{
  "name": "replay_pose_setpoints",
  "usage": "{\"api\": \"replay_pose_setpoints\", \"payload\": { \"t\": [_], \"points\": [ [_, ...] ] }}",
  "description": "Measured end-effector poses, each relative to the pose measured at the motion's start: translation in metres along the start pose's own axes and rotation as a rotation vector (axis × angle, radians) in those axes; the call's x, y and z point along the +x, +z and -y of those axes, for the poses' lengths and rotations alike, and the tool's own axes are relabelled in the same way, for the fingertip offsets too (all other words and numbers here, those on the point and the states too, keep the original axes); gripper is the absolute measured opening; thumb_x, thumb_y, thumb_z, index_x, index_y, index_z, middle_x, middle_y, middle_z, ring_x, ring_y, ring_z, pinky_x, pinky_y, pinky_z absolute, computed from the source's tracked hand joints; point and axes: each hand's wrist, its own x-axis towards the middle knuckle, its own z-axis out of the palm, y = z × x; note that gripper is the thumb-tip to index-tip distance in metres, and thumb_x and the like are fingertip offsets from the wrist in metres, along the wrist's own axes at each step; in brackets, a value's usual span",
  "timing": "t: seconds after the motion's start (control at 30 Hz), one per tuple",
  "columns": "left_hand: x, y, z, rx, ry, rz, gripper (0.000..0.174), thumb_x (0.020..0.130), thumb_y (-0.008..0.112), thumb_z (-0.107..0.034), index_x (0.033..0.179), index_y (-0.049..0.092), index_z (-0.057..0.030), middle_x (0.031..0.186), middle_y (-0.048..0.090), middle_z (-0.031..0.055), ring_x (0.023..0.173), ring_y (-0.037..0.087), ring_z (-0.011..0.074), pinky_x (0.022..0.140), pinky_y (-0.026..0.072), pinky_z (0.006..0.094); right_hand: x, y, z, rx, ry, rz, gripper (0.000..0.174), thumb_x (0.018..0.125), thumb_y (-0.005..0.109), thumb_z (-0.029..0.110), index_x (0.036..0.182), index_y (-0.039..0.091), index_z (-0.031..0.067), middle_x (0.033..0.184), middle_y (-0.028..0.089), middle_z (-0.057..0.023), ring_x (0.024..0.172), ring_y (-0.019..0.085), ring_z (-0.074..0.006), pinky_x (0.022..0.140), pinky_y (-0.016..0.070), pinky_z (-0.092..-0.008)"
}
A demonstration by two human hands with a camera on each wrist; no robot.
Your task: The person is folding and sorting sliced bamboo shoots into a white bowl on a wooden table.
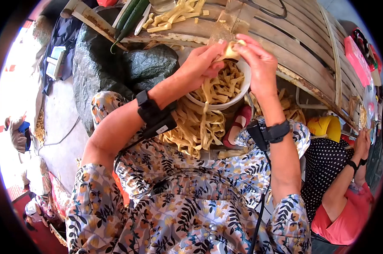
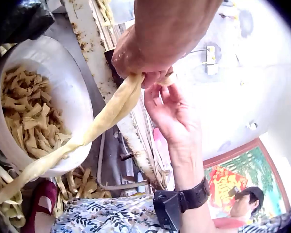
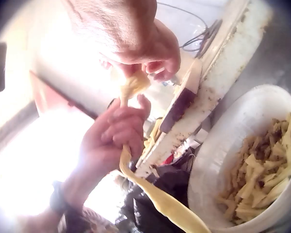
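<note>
My left hand (image 1: 202, 63) grips a long, soft pale yellow strip (image 2: 111, 109), whose tail hangs from under the fingers past a white tub (image 1: 247, 80). Against it, my right hand (image 1: 260, 63) pinches the strip's bunched upper end (image 1: 232, 51) between thumb and fingers. In the right wrist view, this bunched part shows between the two hands, partly covered by fingers. Short folded yellow pieces (image 1: 229, 84) fill much of the tub below. A heap of long yellow strips (image 1: 183, 127) lies beside it, nearer my lap.
A slatted wooden bench (image 1: 293, 46) with a rusty edge stands beyond the tub, bearing more yellow pieces (image 1: 176, 17) and long green vegetables (image 1: 130, 21). Dark plastic sheeting (image 1: 151, 63) lies left. To the right are a yellow bucket (image 1: 327, 127) and another seated person (image 1: 348, 207).
</note>
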Motion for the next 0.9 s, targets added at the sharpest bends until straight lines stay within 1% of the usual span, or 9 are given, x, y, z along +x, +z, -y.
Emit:
{"api": "replay_pose_setpoints", "payload": {
  "t": [0.03, 0.2, 0.3, 0.4, 0.43, 0.53, 0.57, 0.77, 0.9],
  "points": [
    [0.0, 0.001, 0.0, -0.058, -0.034, -0.033, 0.027, 0.089, 0.05, -0.03, 0.093, 0.054, -0.0032, 0.057, 0.034, -0.0071, 0.045, 0.023, 0.0021, 0.043, 0.0196, 0.0177, 0.002, -0.004, 0.006, 0.06, 0.075, -0.058, 0.011, 0.075, 0.063, 0.003, 0.085, 0.066, -0.003, 0.102, 0.06, -0.0089, 0.08, 0.057, -0.0105, 0.071, 0.0474, -0.0218],
    [-0.003, -0.012, -0.003, 0.215, -0.021, 0.069, 0.024, 0.088, 0.052, -0.027, 0.086, 0.059, -0.0035, 0.058, 0.035, -0.0087, 0.047, 0.024, 0.0004, 0.043, 0.02, 0.0159, 0.006, -0.015, 0.003, 0.112, 0.202, -0.136, 0.013, 0.078, 0.063, 0.007, 0.086, 0.066, -0.0019, 0.104, 0.059, -0.0087, 0.083, 0.058, -0.0109, 0.073, 0.0502, -0.0226],
    [-0.005, -0.019, -0.004, 0.218, -0.051, 0.093, 0.023, 0.088, 0.052, -0.025, 0.085, 0.059, -0.0033, 0.06, 0.037, -0.0087, 0.048, 0.025, 0.0002, 0.043, 0.0202, 0.0154, 0.009, -0.021, 0.004, 0.105, 0.337, 0.033, 0.02, 0.081, 0.062, 0.015, 0.097, 0.063, 0.0022, 0.107, 0.058, -0.0047, 0.09, 0.055, -0.0105, 0.074, 0.0477, -0.023],
    [-0.004, -0.025, 0.001, 0.214, -0.053, 0.098, 0.022, 0.088, 0.052, -0.023, 0.085, 0.059, -0.0024, 0.061, 0.039, -0.0075, 0.048, 0.027, 0.0005, 0.043, 0.0212, 0.0152, 0.003, -0.015, 0.014, 0.063, 0.478, 0.157, 0.031, 0.076, 0.068, 0.019, 0.1, 0.06, 0.0007, 0.094, 0.061, -0.0063, 0.086, 0.057, -0.0119, 0.071, 0.0525, -0.0252],
    [-0.004, -0.024, 0.0, 0.216, -0.048, 0.096, 0.022, 0.088, 0.053, -0.022, 0.085, 0.059, -0.0014, 0.061, 0.041, -0.0065, 0.048, 0.029, 0.0007, 0.043, 0.0222, 0.0153, -0.002, -0.009, 0.013, 0.022, 0.501, 0.178, 0.033, 0.074, 0.069, 0.021, 0.099, 0.059, 0.0024, 0.08, 0.061, -0.0045, 0.074, 0.056, -0.0088, 0.06, 0.0505, -0.0204],
    [-0.003, -0.024, -0.002, 0.198, -0.071, 0.12, 0.022, 0.088, 0.053, -0.021, 0.084, 0.059, -0.0007, 0.061, 0.042, -0.006, 0.048, 0.03, 0.0008, 0.042, 0.023, 0.0153, -0.004, -0.002, 0.005, 0.136, 0.475, 0.314, 0.025, 0.075, 0.067, 0.017, 0.094, 0.06, 0.0025, 0.07, 0.058, -0.0027, 0.059, 0.049, -0.0044, 0.048, 0.0408, -0.0149],
    [-0.002, -0.024, -0.002, 0.189, -0.083, 0.134, 0.022, 0.088, 0.053, -0.021, 0.084, 0.059, -0.0009, 0.061, 0.042, -0.0062, 0.048, 0.03, 0.0007, 0.042, 0.0229, 0.0153, -0.006, 0.002, 0.007, 0.142, 0.464, 0.265, 0.018, 0.077, 0.065, 0.013, 0.091, 0.06, 0.0017, 0.063, 0.052, 0.0008, 0.048, 0.038, -0.0015, 0.041, 0.0289, -0.0141],
    [-0.002, -0.028, -0.009, 0.119, -0.135, 0.209, 0.022, 0.091, 0.048, -0.023, 0.08, 0.055, -0.0056, 0.054, 0.031, -0.0109, 0.043, 0.02, -0.0004, 0.039, 0.0193, 0.0157, -0.001, -0.011, 0.003, 0.28, 0.452, 0.135, 0.014, 0.078, 0.062, 0.012, 0.088, 0.061, 0.0017, 0.059, 0.047, 0.0029, 0.045, 0.035, -0.0013, 0.041, 0.0258, -0.0154],
    [0.003, -0.037, -0.008, 0.072, -0.16, 0.254, 0.022, 0.089, 0.05, -0.023, 0.08, 0.057, -0.0031, 0.055, 0.039, -0.0082, 0.043, 0.026, 0.0001, 0.04, 0.0215, 0.0154, 0.003, -0.014, 0.005, 0.165, 0.465, 0.192, 0.015, 0.081, 0.061, 0.017, 0.085, 0.063, 0.003, 0.061, 0.051, 0.0018, 0.047, 0.038, -0.0028, 0.042, 0.0286, -0.0154]
  ]
}}
